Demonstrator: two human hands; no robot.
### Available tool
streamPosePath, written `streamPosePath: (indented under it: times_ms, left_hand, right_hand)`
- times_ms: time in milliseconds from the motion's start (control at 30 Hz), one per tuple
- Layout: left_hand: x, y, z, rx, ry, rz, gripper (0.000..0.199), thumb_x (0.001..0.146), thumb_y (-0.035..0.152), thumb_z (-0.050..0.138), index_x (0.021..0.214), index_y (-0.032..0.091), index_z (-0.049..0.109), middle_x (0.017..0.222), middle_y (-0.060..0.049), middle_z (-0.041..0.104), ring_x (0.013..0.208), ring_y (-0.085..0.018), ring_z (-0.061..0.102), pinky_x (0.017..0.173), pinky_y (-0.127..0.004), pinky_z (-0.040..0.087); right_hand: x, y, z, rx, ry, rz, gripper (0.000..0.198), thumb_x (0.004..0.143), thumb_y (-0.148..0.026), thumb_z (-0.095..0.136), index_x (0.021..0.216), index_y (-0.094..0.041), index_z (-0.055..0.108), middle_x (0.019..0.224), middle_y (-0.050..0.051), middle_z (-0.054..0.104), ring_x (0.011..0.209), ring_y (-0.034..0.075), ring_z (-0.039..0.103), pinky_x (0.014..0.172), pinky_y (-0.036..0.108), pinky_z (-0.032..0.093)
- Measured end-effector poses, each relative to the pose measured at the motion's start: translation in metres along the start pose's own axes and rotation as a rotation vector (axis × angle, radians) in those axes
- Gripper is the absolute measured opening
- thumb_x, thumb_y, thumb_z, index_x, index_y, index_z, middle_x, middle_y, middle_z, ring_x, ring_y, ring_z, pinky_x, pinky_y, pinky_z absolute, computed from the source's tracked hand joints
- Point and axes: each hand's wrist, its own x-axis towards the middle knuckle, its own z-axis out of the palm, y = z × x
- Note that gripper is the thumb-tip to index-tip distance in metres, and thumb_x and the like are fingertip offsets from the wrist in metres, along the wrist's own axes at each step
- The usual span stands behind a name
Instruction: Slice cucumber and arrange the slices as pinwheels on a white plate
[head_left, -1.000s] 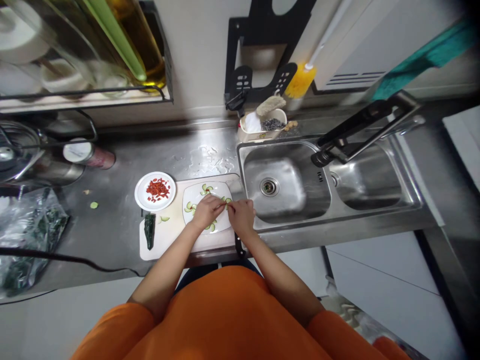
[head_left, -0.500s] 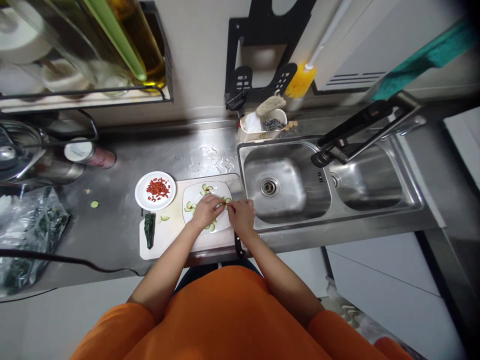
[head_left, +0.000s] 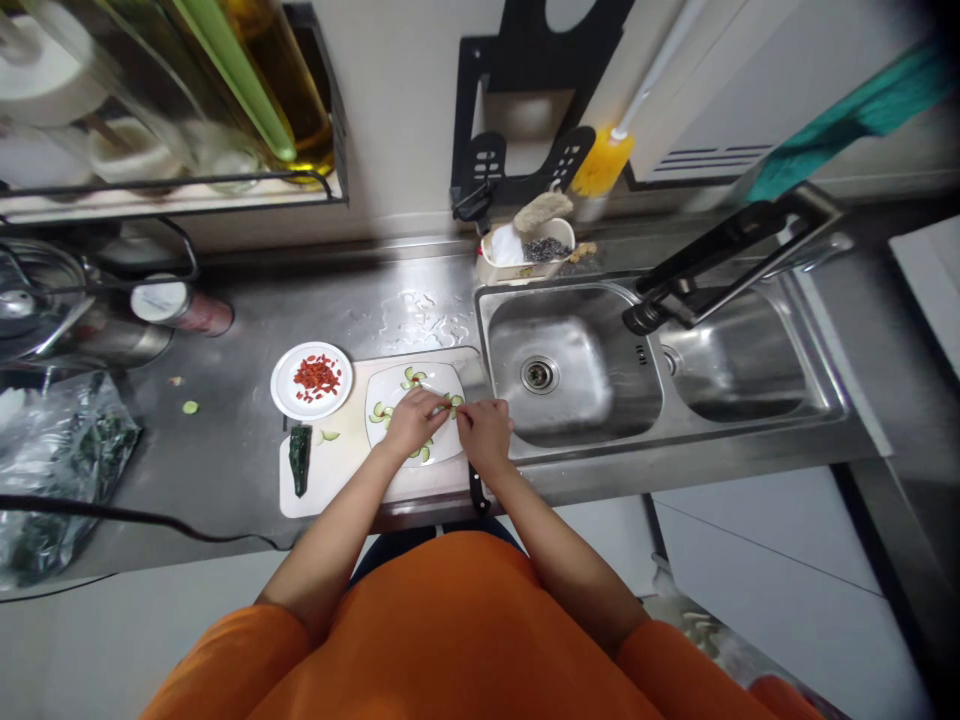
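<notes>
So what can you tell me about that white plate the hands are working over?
The plate is white, roughly square with rounded corners, and looks like glazed ceramic. It lies flat on a pale cutting board beside the sink. Small fans of green cucumber slices sit around its edge. The left hand covers its middle and the right hand meets it at the right rim, fingertips pinching a slice together.

Orange top fills the bottom of the view, short sleeves ending above the elbows, both forearms bare down to the left hand [head_left: 411,424] and right hand [head_left: 485,433]. No rings, watch or gloves visible on either; a dark garment shows between the forearms.
</notes>
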Motion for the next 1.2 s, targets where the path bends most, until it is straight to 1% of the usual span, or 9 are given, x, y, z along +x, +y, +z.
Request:
streamPosePath:
  times_ms: [167,367,500,733,833,967,1100,1200]
  left_hand:
    - [0.0004,-0.0002,0.0020,0.010,0.012,0.008,0.010,0.083,0.025,0.059,0.088,0.020,0.066,0.083,-0.004,0.068,0.080,-0.017,0.059,0.078,-0.035,0.047]
    - [0.0001,0.0016,-0.0034,0.013,0.030,0.002,0.015,0.081,0.029,0.062,0.092,0.019,0.065,0.087,-0.005,0.069,0.083,-0.018,0.060,0.081,-0.037,0.048]
    - [-0.0015,-0.0014,-0.0034,0.013,0.039,-0.012,0.015,0.081,0.030,0.062,0.092,0.020,0.065,0.087,-0.005,0.069,0.083,-0.019,0.060,0.083,-0.038,0.048]
    - [-0.0003,-0.0018,-0.0042,0.022,0.005,-0.030,0.012,0.081,0.031,0.061,0.082,0.020,0.066,0.077,-0.004,0.065,0.078,-0.018,0.058,0.080,-0.037,0.047]
    - [0.0011,-0.0005,-0.0043,0.024,0.014,-0.024,0.012,0.081,0.030,0.061,0.079,0.020,0.067,0.074,-0.004,0.063,0.076,-0.017,0.057,0.079,-0.036,0.047]
    - [0.0031,0.0011,-0.0015,0.036,0.026,-0.007,0.015,0.083,0.031,0.059,0.078,0.020,0.067,0.073,-0.004,0.062,0.074,-0.017,0.056,0.080,-0.037,0.047]
    - [0.0047,0.0024,0.0019,0.040,0.043,-0.007,0.017,0.084,0.032,0.057,0.079,0.020,0.068,0.075,-0.005,0.063,0.075,-0.017,0.056,0.076,-0.036,0.047]
    - [0.0050,0.0027,0.0030,0.039,0.032,-0.003,0.016,0.084,0.032,0.058,0.079,0.020,0.068,0.075,-0.005,0.063,0.076,-0.017,0.056,0.075,-0.036,0.047]
  right_hand:
    - [-0.0008,0.0009,-0.0001,-0.004,0.011,-0.002,0.022,0.090,-0.032,0.047,0.093,-0.026,0.068,0.097,0.003,0.065,0.102,0.023,0.041,0.071,0.031,0.025]
    - [-0.0024,-0.0001,-0.0026,-0.012,0.002,0.004,0.023,0.091,-0.031,0.046,0.095,-0.024,0.068,0.097,0.005,0.065,0.104,0.023,0.041,0.071,0.031,0.025]
    - [-0.0040,-0.0005,-0.0042,-0.006,0.008,0.024,0.023,0.090,-0.031,0.047,0.093,-0.025,0.069,0.096,0.004,0.065,0.102,0.023,0.041,0.070,0.031,0.025]
    - [-0.0061,0.0018,-0.0024,0.007,0.022,0.022,0.024,0.089,-0.032,0.047,0.090,-0.025,0.070,0.095,0.005,0.065,0.102,0.024,0.041,0.071,0.031,0.025]
    - [-0.0063,0.0019,-0.0013,0.001,0.026,0.018,0.024,0.089,-0.032,0.047,0.091,-0.025,0.070,0.094,0.005,0.066,0.102,0.024,0.041,0.071,0.031,0.025]
    - [-0.0055,0.0015,-0.0017,-0.020,0.005,0.016,0.024,0.090,-0.032,0.046,0.093,-0.026,0.069,0.095,0.005,0.065,0.102,0.024,0.040,0.071,0.031,0.026]
    - [-0.0046,0.0012,-0.0029,-0.035,-0.024,0.031,0.026,0.091,-0.033,0.046,0.094,-0.025,0.070,0.097,0.006,0.065,0.102,0.024,0.041,0.073,0.032,0.027]
    - [-0.0044,0.0016,-0.0027,-0.029,-0.016,0.033,0.025,0.090,-0.032,0.046,0.093,-0.025,0.070,0.096,0.005,0.065,0.102,0.023,0.041,0.073,0.031,0.027]
